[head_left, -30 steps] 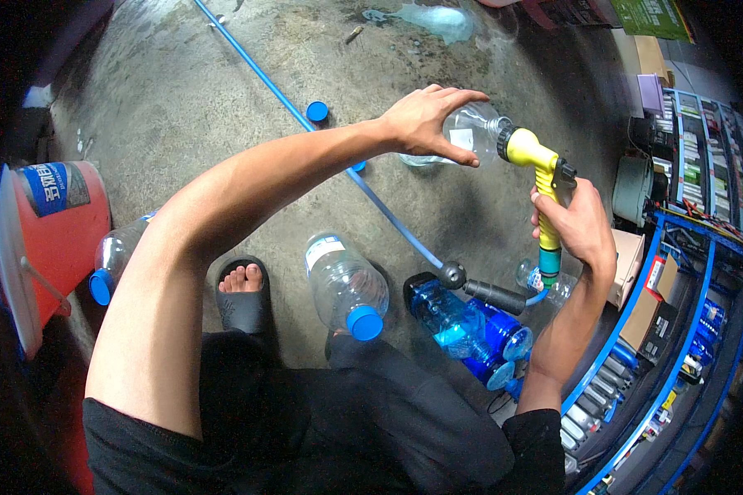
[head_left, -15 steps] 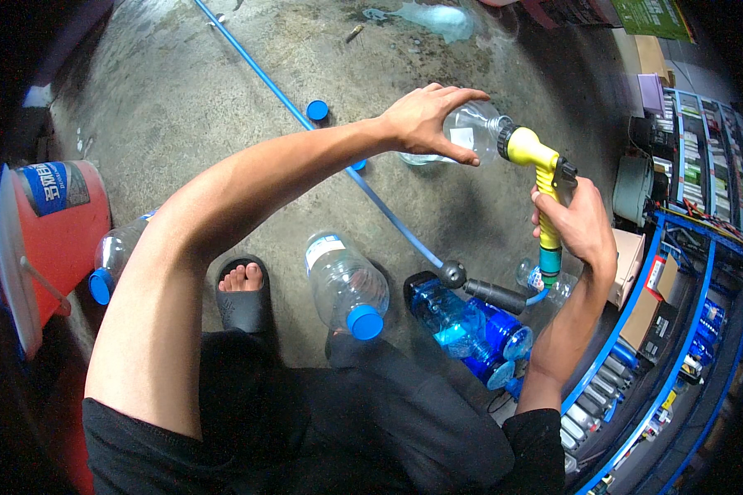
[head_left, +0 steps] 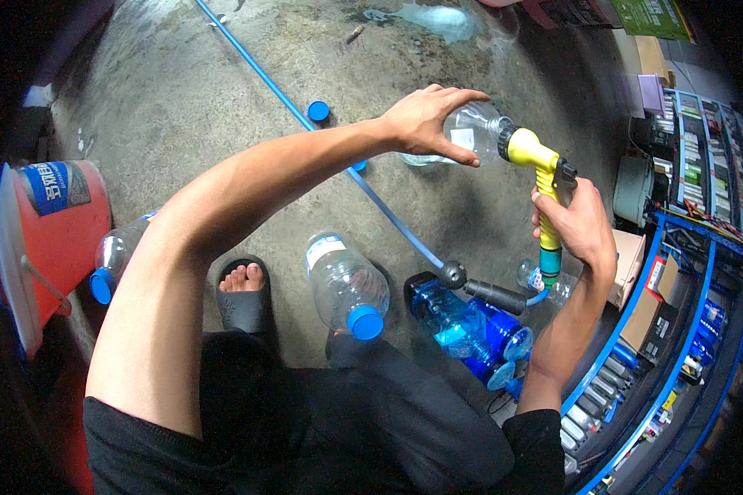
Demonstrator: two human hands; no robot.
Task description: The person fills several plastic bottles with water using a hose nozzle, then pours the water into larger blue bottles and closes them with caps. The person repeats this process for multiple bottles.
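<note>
My left hand [head_left: 428, 124] is wrapped round a clear plastic bottle [head_left: 487, 132], thumb on the near side and fingers over the far side. The bottle lies tilted, its neck toward the right. Against its mouth sits the black-rimmed head of a yellow hose nozzle [head_left: 530, 147]; whether the rim is touching the mouth is hard to make out. My right hand [head_left: 584, 221] grips the nozzle's handle, just above a teal hose connector [head_left: 550, 262]. No stream of water can be made out inside the bottle.
A blue hose [head_left: 260, 74] crosses the concrete floor. Capped clear bottles [head_left: 345, 285] stand near my feet, with blue bottles [head_left: 462, 330] to their right. Loose blue caps [head_left: 318, 110] lie ahead. A red bucket [head_left: 78, 219] is at left, blue-framed shelves [head_left: 648, 330] at right.
</note>
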